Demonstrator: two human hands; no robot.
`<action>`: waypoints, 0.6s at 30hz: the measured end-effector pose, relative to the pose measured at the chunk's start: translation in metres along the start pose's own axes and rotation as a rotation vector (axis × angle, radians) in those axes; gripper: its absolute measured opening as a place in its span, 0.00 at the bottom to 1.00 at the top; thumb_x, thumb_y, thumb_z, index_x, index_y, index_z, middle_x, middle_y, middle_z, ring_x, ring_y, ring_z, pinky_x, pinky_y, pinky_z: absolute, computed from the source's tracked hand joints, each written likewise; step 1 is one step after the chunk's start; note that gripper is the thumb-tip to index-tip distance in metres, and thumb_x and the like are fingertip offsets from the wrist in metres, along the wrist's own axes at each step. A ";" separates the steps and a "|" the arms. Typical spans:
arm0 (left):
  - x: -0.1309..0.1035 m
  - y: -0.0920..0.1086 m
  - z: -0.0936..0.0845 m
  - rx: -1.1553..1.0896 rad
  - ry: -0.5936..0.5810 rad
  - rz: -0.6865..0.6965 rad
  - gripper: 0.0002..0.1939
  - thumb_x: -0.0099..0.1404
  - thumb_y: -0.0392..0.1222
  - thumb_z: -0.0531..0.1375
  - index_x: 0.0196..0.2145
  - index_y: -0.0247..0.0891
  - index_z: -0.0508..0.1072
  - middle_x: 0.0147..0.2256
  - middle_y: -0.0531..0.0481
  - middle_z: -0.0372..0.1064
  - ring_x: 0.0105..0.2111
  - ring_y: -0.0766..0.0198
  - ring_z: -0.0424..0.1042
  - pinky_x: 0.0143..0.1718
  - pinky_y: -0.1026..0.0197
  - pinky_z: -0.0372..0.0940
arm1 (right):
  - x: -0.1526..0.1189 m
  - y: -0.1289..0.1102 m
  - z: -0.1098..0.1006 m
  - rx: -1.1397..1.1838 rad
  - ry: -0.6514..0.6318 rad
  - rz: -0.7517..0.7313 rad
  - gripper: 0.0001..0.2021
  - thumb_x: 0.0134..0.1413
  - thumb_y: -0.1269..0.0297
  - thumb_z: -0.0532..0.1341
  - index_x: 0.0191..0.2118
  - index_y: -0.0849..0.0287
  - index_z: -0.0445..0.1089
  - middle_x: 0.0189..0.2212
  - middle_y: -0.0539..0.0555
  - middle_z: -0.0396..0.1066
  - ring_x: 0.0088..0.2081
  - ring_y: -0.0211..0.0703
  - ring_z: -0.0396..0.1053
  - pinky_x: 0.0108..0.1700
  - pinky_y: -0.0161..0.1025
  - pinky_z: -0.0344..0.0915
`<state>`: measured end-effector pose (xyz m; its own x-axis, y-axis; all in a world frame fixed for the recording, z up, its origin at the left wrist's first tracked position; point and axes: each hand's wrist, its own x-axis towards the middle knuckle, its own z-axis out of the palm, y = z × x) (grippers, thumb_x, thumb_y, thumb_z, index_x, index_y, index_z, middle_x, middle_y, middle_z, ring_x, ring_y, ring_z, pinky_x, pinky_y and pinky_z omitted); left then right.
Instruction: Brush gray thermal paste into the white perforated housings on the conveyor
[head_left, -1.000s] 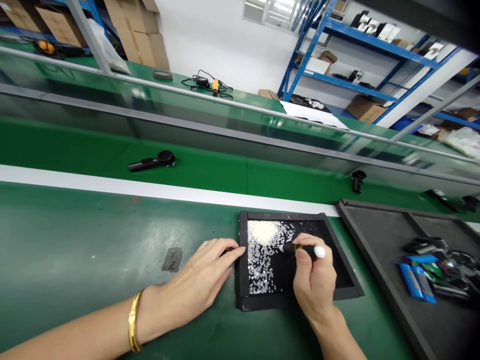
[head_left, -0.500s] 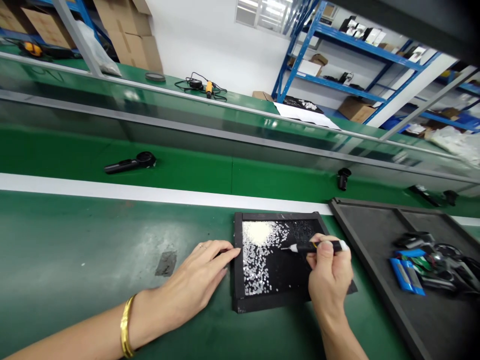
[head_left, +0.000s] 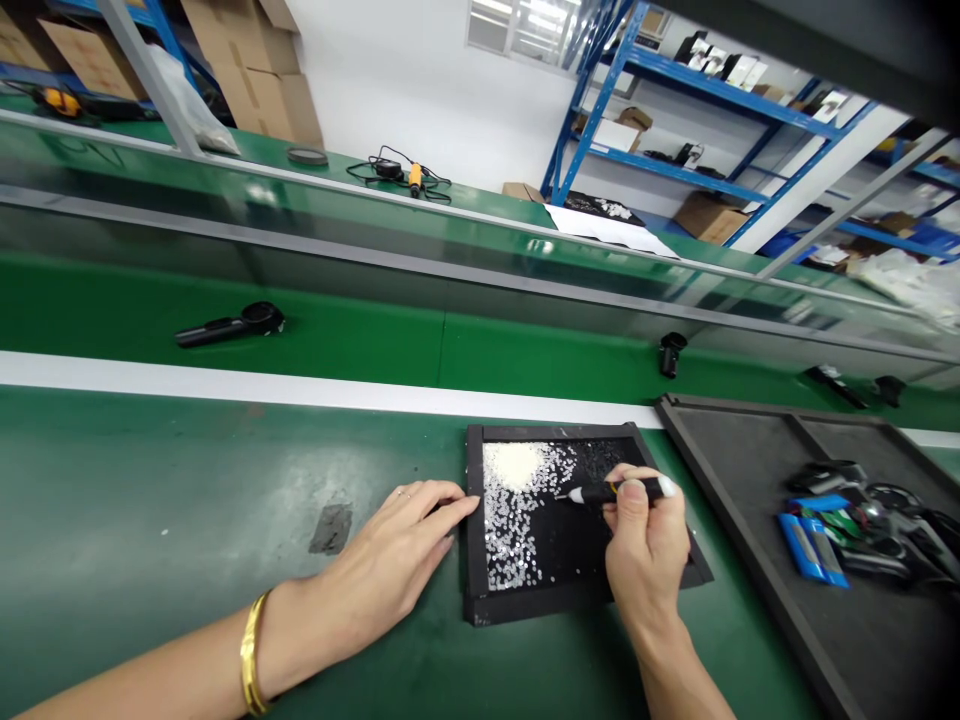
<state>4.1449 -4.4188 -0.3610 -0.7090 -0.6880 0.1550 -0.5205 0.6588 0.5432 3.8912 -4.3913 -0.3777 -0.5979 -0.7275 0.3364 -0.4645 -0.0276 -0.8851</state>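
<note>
A small black tray [head_left: 475, 540] lies on the green bench, holding many tiny clear and whitish pieces [head_left: 514, 500], thickest toward its upper left. My right hand [head_left: 646, 545] grips a black and white pen-like tool [head_left: 600, 493] above the tray, its thin tip pointing left near the edge of the scattered pieces. Whether the tip touches a piece is too small to tell. My left hand [head_left: 401, 550] rests on the bench left of the tray, fingers extended, with fingertips against the tray's left rim. A gold bangle circles the left wrist.
At the right, a large black tray [head_left: 739, 510] holds blue battery packs [head_left: 812, 548] and dark parts. On the green belt behind a white strip lie a black handle-shaped part [head_left: 232, 325] and a small black part [head_left: 672, 355]. Metal rails cross behind.
My right hand and the tool have shifted slightly left over the small tray. The black parts on the green belt have moved left. My left hand has stayed in place.
</note>
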 end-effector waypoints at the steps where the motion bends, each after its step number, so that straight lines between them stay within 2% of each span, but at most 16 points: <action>1: 0.000 0.000 0.000 0.002 0.006 0.003 0.21 0.69 0.32 0.46 0.58 0.41 0.57 0.51 0.43 0.60 0.48 0.57 0.63 0.49 0.50 0.65 | 0.001 0.000 0.000 0.000 -0.008 0.011 0.15 0.58 0.50 0.53 0.39 0.58 0.63 0.38 0.55 0.67 0.28 0.36 0.63 0.30 0.37 0.63; 4: 0.000 0.000 0.000 0.002 0.024 0.009 0.21 0.68 0.32 0.47 0.58 0.41 0.58 0.51 0.43 0.61 0.48 0.57 0.64 0.48 0.51 0.66 | 0.004 0.001 0.000 0.064 -0.023 0.109 0.17 0.57 0.48 0.55 0.38 0.58 0.64 0.33 0.52 0.66 0.26 0.35 0.61 0.27 0.35 0.61; 7: 0.001 -0.002 -0.004 -0.022 0.014 0.006 0.22 0.68 0.32 0.48 0.58 0.42 0.59 0.51 0.44 0.61 0.49 0.58 0.65 0.49 0.53 0.66 | 0.011 0.003 0.002 0.286 -0.031 0.289 0.17 0.53 0.47 0.59 0.36 0.59 0.65 0.26 0.48 0.62 0.23 0.32 0.58 0.21 0.30 0.55; 12: 0.011 -0.007 -0.026 -0.097 -0.135 -0.006 0.20 0.68 0.34 0.49 0.56 0.45 0.62 0.51 0.47 0.64 0.48 0.61 0.67 0.49 0.58 0.66 | 0.021 0.001 0.004 0.550 -0.046 0.442 0.18 0.47 0.48 0.64 0.33 0.59 0.64 0.30 0.50 0.66 0.21 0.29 0.56 0.17 0.28 0.48; 15: 0.030 -0.011 -0.042 -0.108 -0.146 0.014 0.17 0.69 0.38 0.49 0.53 0.45 0.66 0.46 0.48 0.69 0.44 0.62 0.70 0.45 0.60 0.66 | 0.025 -0.002 0.001 0.666 -0.058 0.531 0.19 0.43 0.50 0.66 0.33 0.60 0.64 0.29 0.52 0.67 0.20 0.30 0.56 0.16 0.27 0.47; 18: 0.067 -0.014 -0.051 -0.105 -0.100 0.039 0.15 0.69 0.41 0.49 0.49 0.43 0.71 0.42 0.48 0.72 0.41 0.61 0.71 0.43 0.60 0.66 | 0.028 -0.003 -0.005 0.758 -0.076 0.585 0.19 0.40 0.52 0.68 0.32 0.60 0.65 0.29 0.54 0.69 0.20 0.30 0.57 0.15 0.27 0.47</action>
<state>4.1292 -4.4895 -0.3167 -0.7740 -0.6257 0.0975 -0.4431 0.6452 0.6224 3.8725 -4.4076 -0.3641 -0.5446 -0.8085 -0.2230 0.4558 -0.0621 -0.8879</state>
